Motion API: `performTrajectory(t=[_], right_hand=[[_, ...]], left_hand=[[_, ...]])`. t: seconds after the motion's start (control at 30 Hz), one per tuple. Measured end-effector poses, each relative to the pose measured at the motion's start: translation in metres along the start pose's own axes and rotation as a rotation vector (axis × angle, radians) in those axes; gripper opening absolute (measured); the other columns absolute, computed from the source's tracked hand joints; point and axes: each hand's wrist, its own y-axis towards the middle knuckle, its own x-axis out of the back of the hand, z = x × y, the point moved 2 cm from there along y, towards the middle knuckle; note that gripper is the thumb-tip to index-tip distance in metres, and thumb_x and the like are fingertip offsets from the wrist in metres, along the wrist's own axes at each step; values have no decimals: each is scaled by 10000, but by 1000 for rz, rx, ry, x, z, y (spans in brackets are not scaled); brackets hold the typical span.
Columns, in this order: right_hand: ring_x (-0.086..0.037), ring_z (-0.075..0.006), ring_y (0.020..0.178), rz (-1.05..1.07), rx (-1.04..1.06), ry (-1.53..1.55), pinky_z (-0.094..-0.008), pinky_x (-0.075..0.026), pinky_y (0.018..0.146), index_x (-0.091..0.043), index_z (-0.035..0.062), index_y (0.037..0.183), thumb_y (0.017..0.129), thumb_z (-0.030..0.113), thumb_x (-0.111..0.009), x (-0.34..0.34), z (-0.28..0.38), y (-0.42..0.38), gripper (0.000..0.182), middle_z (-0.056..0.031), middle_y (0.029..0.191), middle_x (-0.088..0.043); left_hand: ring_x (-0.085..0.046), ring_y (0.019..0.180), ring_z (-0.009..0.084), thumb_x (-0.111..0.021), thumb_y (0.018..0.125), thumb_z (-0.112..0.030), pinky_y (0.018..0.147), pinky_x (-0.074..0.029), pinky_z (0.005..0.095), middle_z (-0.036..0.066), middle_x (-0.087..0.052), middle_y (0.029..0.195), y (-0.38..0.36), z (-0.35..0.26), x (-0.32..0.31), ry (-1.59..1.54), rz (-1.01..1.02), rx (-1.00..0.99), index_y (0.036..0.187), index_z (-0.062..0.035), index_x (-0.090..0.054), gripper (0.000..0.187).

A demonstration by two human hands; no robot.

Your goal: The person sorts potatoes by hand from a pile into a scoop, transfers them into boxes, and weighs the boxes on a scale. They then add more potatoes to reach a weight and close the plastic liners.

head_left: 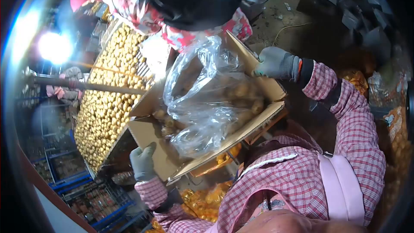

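An open cardboard box (271, 87) with raised flaps sits in front of me, tilted in the view. A crumpled clear plastic bag (198, 127) lines it and bulges over its middle. Round brownish potatoes (241, 90) show through the plastic and at the box's corners. My left hand (143, 163), in a grey glove, is closed on the near left flap, thumb on the inner face. At the far right corner my gloved right hand (278, 63) grips the edge of another flap. Its fingertips are partly hidden behind the cardboard.
Left of the box, a large heap of potatoes (110, 95) fills a sloping bin, crossed by a metal bar (86, 83). Another person (189, 4) stands across from me, close to the box. Filled orange net bags (207, 198) lie below. Blue-framed racks (73, 181) stand lower left.
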Motion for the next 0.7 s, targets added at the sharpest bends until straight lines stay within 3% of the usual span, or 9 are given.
performTrajectory(t=[0.13,0.23,0.37,0.53,0.7], right_hand=[[-681,-332,679,-52,-72,-2,-429,-520,681,-729,-5,760,792,398,-684,34,-53,-22,407,-192,685,-669],[-684,-369,767,-74,-129,-55,-450,-520,740,-734,-12,815,777,391,-669,46,-91,-26,410,-225,775,-682],[-688,-393,881,-74,-149,-16,-454,-523,812,-743,-14,901,755,403,-655,62,-143,-29,450,-251,912,-703],[-675,-426,862,-2,-28,2,-479,-520,806,-734,-21,885,794,380,-623,59,-166,-25,426,-266,876,-684],[-680,-418,875,126,-40,75,-472,-521,816,-739,-24,891,803,371,-611,44,-173,-24,425,-260,895,-697]], left_hand=[[-447,470,44,-770,858,-162,439,-320,259,-54,-570,592,11,-35,-76,-15,0,2,791,-24,-735,158],[-439,459,47,-780,844,-159,433,-318,261,-49,-568,582,30,-49,-117,37,90,-19,792,-21,-738,154],[-437,461,47,-765,843,-165,434,-319,264,-42,-564,582,46,-61,-172,-84,52,-61,778,-23,-737,158],[-451,493,55,-747,830,-174,466,-342,277,-33,-568,597,45,-74,-182,147,45,49,826,-1,-748,173],[-433,466,44,-778,828,-162,445,-325,243,-50,-567,611,51,-50,-177,107,24,76,859,-37,-739,134]])
